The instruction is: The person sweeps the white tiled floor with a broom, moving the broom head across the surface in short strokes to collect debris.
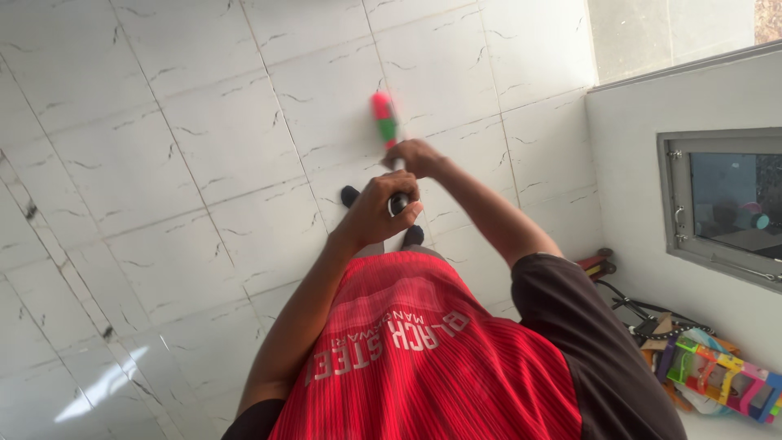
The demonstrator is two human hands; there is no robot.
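I look down past my red shirt at both hands held together over a white tiled floor [204, 147]. My right hand [417, 156] grips a screwdriver with a red and green handle [384, 118], the handle pointing away from me. Just below it, my left hand [379, 210] is closed around a small dark round object [399, 204]; what it is cannot be made out. The two hands almost touch. The screwdriver's shaft is hidden between them. My dark shoes [350, 195] show beneath the hands.
A white wall [635, 163] runs down the right side with a grey-framed glass hatch [721, 204]. At its foot lie a red-handled tool [599, 265], black cables [643, 314] and a multicoloured plastic toy [717, 375].
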